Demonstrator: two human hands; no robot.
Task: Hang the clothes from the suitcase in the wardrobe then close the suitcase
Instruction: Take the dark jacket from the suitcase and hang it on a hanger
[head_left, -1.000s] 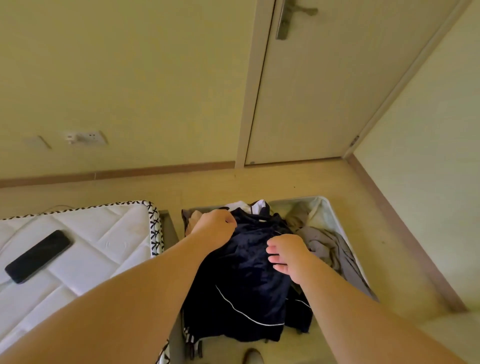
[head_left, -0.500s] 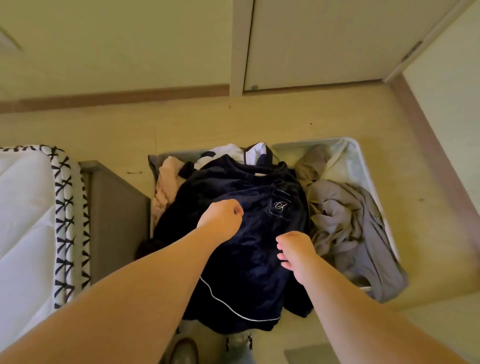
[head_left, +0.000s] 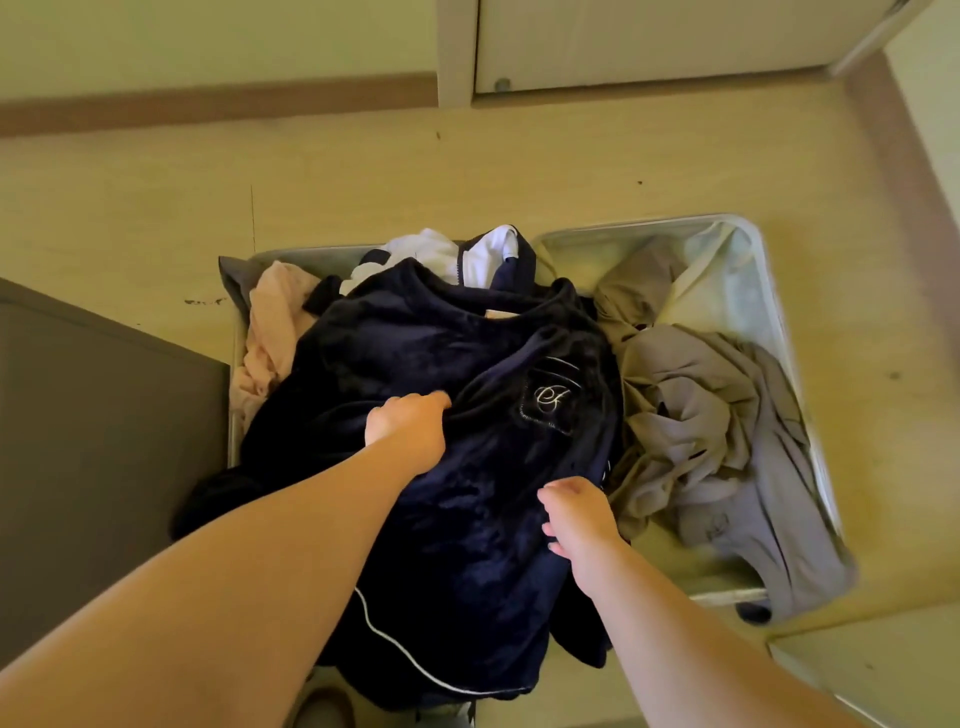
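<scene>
Far left, dark grey flat panel (head_left: 104, 415): just beside the open silver hard-shell suitcase (head_left: 649, 233).
Pale pink thin garment (head_left: 275, 322): bunched in the suitcase's left corner.
Left hand (head_left: 408, 426): fingers dug into a fold of the top, gripping it.
Navy plush top with white piping (head_left: 441, 519): heaped on the pile, soft and bulky, hem spilling over the near edge.
Right hand (head_left: 576, 519): loosely curled at the top's right edge, nothing visibly pinched.
Crumpled grey garment (head_left: 701, 415): fills the right half.
Progress: early, I judge; suitcase full, no wardrobe in view, all hanging and closing remain.

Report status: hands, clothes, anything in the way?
Left hand grips navy top; right hand open over it. Top lies on the pile in open suitcase. Nothing over it; grey clothes alongside.
</scene>
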